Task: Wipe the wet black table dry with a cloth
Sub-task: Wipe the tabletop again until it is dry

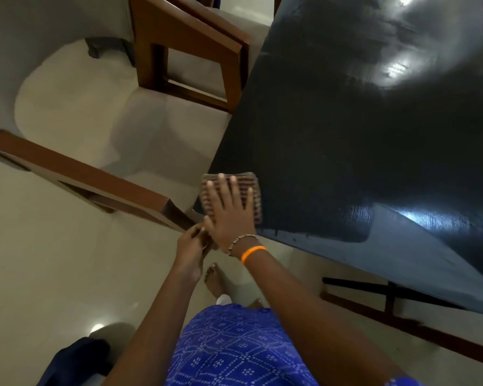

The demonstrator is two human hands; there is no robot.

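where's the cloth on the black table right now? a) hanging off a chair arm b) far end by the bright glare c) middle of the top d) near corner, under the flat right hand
d: the striped cloth lies at the black table's near corner, with the right hand pressed flat on it.

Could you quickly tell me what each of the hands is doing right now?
Left hand: pinches the cloth's edge below the table corner.
Right hand: open, pressing flat on the cloth.

- No text, label, brand, number or sign can be read anywhere in the view.
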